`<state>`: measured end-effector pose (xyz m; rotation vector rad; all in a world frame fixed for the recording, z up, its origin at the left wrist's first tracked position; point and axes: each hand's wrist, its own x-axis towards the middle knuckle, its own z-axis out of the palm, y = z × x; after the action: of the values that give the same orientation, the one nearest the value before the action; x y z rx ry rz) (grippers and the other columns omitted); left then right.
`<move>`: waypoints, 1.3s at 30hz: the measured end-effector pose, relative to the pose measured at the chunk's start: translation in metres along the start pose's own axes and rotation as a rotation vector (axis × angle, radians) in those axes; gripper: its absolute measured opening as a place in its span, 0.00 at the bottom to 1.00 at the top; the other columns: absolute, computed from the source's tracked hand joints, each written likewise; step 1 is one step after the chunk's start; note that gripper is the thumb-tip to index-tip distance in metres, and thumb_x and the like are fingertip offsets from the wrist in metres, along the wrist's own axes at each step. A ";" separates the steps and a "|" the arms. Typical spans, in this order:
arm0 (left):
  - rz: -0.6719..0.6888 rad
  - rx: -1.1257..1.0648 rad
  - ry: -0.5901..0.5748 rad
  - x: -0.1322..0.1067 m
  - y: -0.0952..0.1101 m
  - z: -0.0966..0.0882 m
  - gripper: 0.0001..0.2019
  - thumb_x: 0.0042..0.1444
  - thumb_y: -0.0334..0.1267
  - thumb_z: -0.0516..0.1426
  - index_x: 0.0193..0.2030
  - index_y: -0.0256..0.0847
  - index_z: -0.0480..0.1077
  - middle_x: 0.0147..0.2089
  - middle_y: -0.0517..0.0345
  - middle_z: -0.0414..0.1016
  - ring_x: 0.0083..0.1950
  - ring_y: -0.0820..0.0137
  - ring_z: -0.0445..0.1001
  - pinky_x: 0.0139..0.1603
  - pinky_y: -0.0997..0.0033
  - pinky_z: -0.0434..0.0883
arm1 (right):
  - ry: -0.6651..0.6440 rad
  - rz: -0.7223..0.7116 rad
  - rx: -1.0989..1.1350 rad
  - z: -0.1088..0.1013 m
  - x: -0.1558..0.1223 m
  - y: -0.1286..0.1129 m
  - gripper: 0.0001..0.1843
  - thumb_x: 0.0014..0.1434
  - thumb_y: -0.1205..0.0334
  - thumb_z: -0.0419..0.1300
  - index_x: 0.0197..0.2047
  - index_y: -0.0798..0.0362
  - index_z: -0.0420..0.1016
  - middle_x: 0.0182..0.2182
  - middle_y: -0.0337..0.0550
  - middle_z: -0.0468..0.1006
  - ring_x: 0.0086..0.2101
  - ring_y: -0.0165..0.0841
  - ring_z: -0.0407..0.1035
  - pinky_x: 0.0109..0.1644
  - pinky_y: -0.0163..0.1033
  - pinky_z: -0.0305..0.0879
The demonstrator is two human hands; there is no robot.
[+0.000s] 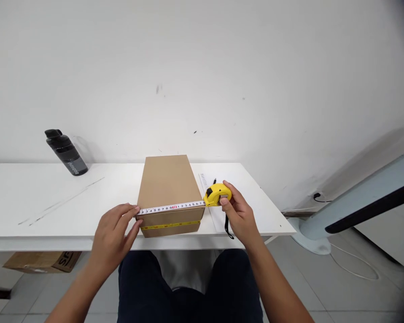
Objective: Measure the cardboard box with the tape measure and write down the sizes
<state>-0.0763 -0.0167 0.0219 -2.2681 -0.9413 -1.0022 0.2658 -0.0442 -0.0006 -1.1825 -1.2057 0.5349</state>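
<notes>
A closed brown cardboard box (168, 179) rests on the white table, with a strip of yellow tape (170, 225) across its front side. Along the box's top front edge stretches the white blade (171, 207) of a tape measure, numbers facing up. My left hand (116, 231) pinches the blade's end at the box's front left corner, thumb below and fingers above. Just beyond the right corner, my right hand (237, 213) is closed around the yellow tape measure (217, 194). Its black wrist strap (226, 226) hangs down below the case.
A printed white sheet (210, 217) and a dark pen (214, 181) lie right of the box. Back left on the table (114, 188) stands a black bottle (66, 152). Another carton (42, 261) sits below the table; a tall pale appliance (363, 202) stands at right.
</notes>
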 end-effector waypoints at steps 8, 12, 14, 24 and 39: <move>0.070 -0.021 0.177 0.010 0.056 -0.002 0.17 0.57 0.24 0.64 0.50 0.46 0.72 0.41 0.58 0.83 0.48 0.64 0.79 0.58 0.54 0.71 | -0.031 -0.161 0.009 -0.001 -0.034 -0.004 0.24 0.66 0.49 0.61 0.62 0.47 0.73 0.54 0.51 0.78 0.50 0.42 0.76 0.53 0.46 0.76; 0.164 -0.151 0.132 0.028 0.094 0.015 0.12 0.60 0.28 0.63 0.48 0.46 0.73 0.41 0.61 0.84 0.47 0.67 0.80 0.64 0.56 0.67 | -0.068 -0.327 -0.093 0.000 -0.054 -0.008 0.21 0.67 0.56 0.60 0.62 0.45 0.72 0.52 0.51 0.78 0.50 0.42 0.75 0.52 0.48 0.76; 0.172 -0.187 0.114 0.033 0.108 0.027 0.09 0.62 0.31 0.61 0.48 0.46 0.73 0.42 0.62 0.84 0.49 0.67 0.80 0.67 0.57 0.64 | -0.083 -0.396 -0.155 -0.001 -0.058 -0.007 0.22 0.67 0.60 0.60 0.63 0.44 0.71 0.52 0.51 0.78 0.51 0.42 0.75 0.53 0.49 0.76; -0.046 -0.045 -0.014 0.058 0.123 0.053 0.26 0.62 0.44 0.61 0.66 0.41 0.65 0.64 0.41 0.73 0.67 0.46 0.68 0.71 0.36 0.52 | 0.169 -0.089 -0.062 -0.022 -0.057 0.009 0.26 0.66 0.50 0.61 0.64 0.47 0.70 0.58 0.52 0.75 0.54 0.44 0.74 0.54 0.48 0.75; -0.165 -0.070 -0.044 0.017 0.023 0.037 0.30 0.61 0.54 0.61 0.68 0.52 0.63 0.67 0.44 0.68 0.69 0.41 0.64 0.70 0.19 0.37 | 0.309 0.251 0.154 -0.041 -0.060 0.030 0.32 0.64 0.40 0.60 0.65 0.48 0.66 0.50 0.50 0.77 0.38 0.37 0.73 0.40 0.44 0.75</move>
<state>-0.0341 -0.0007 0.0083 -2.3082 -1.1444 -1.0739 0.2907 -0.1007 -0.0497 -1.2390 -0.7454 0.5962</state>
